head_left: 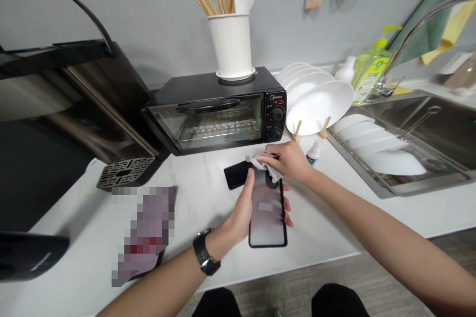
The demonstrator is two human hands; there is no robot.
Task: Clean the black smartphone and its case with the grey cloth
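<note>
My left hand [242,213] is closed around a smartphone [267,225], thumb along the near-left edge and fingertips showing past the right edge. The phone's pale, greyish back with a small light rectangle faces up, and dark edges frame it. At its far end, my right hand [290,158] grips a crumpled light grey cloth [262,161] that lies against the phone around the dark round camera part [272,182]. The cloth covers some of that end. Just beyond my left thumb, a flat black object [237,175] lies on the counter, partly hidden. A small white spray bottle [314,151] stands beyond my right wrist.
A black toaster oven [219,124] stands behind my hands, bearing a white cup [232,44] of chopsticks and a spoon. White plates [320,104] lean in a rack beside the sink [386,190]. A black-and-silver appliance [111,109] and a pixelated flat item [152,228] are at left.
</note>
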